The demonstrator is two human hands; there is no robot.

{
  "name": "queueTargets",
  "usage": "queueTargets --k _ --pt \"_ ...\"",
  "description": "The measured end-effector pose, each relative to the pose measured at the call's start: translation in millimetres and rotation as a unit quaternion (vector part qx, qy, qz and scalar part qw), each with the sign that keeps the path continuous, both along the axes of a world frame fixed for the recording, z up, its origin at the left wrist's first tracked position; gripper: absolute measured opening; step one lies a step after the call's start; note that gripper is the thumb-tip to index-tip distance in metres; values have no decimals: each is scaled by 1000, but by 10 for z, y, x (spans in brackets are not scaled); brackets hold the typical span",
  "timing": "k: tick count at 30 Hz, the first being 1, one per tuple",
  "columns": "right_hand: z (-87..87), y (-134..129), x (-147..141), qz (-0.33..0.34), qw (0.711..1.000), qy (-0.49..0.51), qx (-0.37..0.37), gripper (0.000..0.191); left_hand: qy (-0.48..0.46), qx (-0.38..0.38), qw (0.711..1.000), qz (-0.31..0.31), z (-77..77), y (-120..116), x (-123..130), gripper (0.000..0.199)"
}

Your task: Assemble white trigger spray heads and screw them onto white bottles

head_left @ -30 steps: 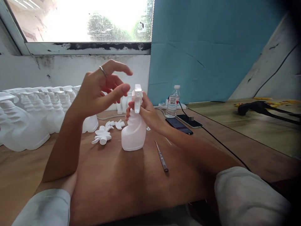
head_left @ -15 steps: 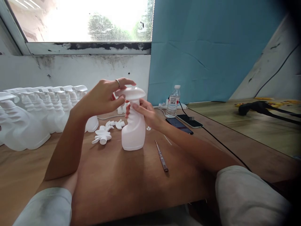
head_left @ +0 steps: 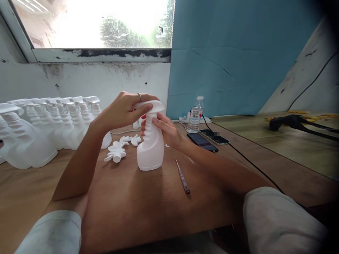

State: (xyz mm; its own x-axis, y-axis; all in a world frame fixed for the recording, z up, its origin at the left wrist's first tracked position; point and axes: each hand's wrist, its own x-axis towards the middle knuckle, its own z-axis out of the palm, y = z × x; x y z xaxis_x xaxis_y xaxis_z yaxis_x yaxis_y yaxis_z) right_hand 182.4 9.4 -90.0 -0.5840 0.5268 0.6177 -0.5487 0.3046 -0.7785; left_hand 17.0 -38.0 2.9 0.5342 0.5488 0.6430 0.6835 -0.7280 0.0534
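Left arm (head_left: 88, 158): short, pale grey-white fabric sleeve (head_left: 50, 231) with a plain straight hem. Right arm (head_left: 217, 164): loose, pale grey-white fabric sleeve (head_left: 278, 220), surface creased. Left hand (head_left: 127, 107): one narrow, silver-coloured band ring (head_left: 139, 97), worn on a finger. Forearms bare.

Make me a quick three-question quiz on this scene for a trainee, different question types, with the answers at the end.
1. True or false: the right hand holds the spray bottle by its base.
2. What is the left hand touching?
A) the slim tool
B) the spray head
C) the window
3. Fill in: two ____ lie on the tabletop near the clear water bottle.

Key:
1. False; it grips the neck.
2. B
3. phones
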Motion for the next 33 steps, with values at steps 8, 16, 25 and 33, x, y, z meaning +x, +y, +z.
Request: queueTargets --k 8,16,25,33 --pt "18 -10 -1 -13 1000 0 -10 34 -39 -29 998 -26 -10 15 28 35" --pt "0 -21 -14 -32 999 17 -14 36 -56 -29 998 -30 -24 32 20 28" --pt "29 -72 -35 -56 998 12 -24 36 -71 -72 993 -61 -17 81 -21 28" --pt "22 -55 -32 -52 998 14 -26 34 -66 -66 994 -57 -14 79 -18 25"
